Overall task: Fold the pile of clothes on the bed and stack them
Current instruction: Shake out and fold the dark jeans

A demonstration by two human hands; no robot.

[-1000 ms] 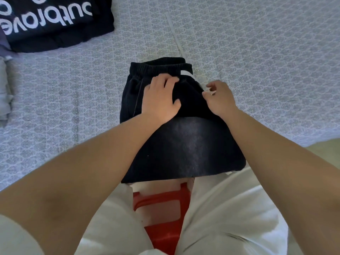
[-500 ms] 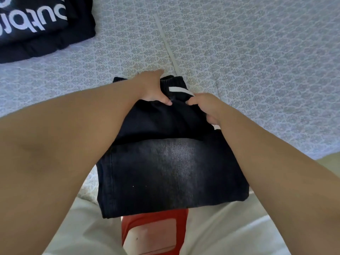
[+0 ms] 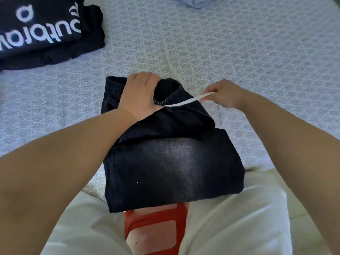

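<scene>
Folded jeans (image 3: pixel 165 162) lie at bed (image 3: pixel 257 61) edge, waistband far; left hand (image 3: pixel 139 96) grips the waistband, right hand (image 3: pixel 223 95) pinches the drawstring (image 3: pixel 184 103) out rightward, stack (image 3: pixel 46 34) far-left, nearer the left hand.

Both forearms reached forward, well apart. Left hand (image 3: pixel 140 95) curled over, fingers gripping the waistband (image 3: pixel 168 92); right hand (image 3: pixel 223 95) pinched the white drawstring (image 3: pixel 185 103), pulled taut sideways.
</scene>
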